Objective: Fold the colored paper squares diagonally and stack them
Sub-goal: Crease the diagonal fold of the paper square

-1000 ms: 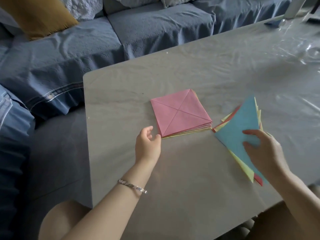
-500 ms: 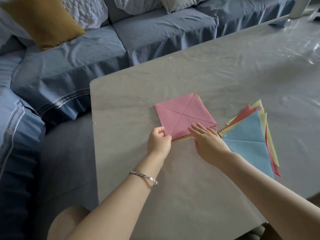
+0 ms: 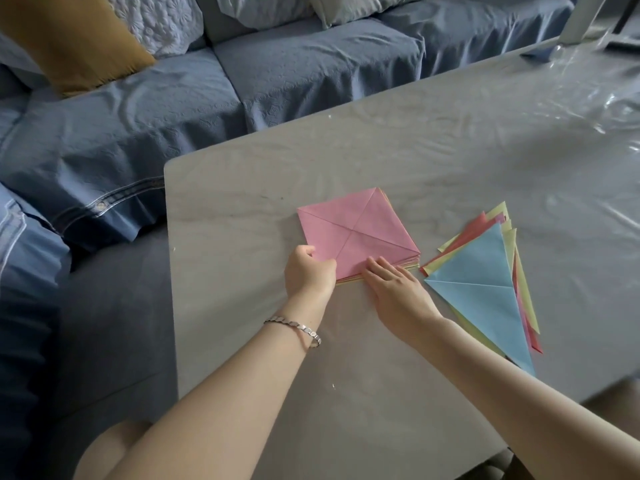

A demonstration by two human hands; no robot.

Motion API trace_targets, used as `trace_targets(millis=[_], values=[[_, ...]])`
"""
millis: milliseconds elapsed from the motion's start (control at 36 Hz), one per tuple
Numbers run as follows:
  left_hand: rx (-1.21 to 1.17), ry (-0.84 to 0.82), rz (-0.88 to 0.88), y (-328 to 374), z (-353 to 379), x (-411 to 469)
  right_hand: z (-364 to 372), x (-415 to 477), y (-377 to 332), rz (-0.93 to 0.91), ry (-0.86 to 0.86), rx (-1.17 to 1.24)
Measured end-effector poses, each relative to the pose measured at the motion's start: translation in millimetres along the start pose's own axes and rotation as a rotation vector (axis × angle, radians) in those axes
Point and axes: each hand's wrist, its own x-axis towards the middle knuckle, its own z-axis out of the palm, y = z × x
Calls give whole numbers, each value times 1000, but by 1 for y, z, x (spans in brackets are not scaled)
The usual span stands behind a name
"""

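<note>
Toward the near left of the counter [image 3: 242, 209], topping a stack of unfolded squares [image 3: 414, 261]: pink paper square [image 3: 356, 233], flat, crossed by two diagonal creases. Likely very light, thin and limp; probably slides easily over the sheets below and keeps any accidental bend. Best taken at one free corner and lifted slowly, so as to bring only one sheet. Left hand [image 3: 308, 271] curled at the near-left corner, thumb on top, seemingly pinching that corner. Right hand [image 3: 398, 292] flat with straight fingers, tips resting on the near edge, gripping nothing. Just to the right, close to the stack: pile of folded triangles [image 3: 485, 296], fanned out, blue one on top. Beyond the counter, a blue sofa [image 3: 277, 81] with a mustard cushion [image 3: 69, 39].
</note>
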Motion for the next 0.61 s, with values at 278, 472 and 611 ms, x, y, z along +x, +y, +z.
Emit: trace_targets(millis=[278,472,611], values=[[-49,45,-23,0,-8,8,11,-3,4,-68,144,36],[-42,76,12,-14,-26,10,22,-10,3,-74,331,54],[55,121,62,-32,-51,14,25,-10,2,-74,350,66]])
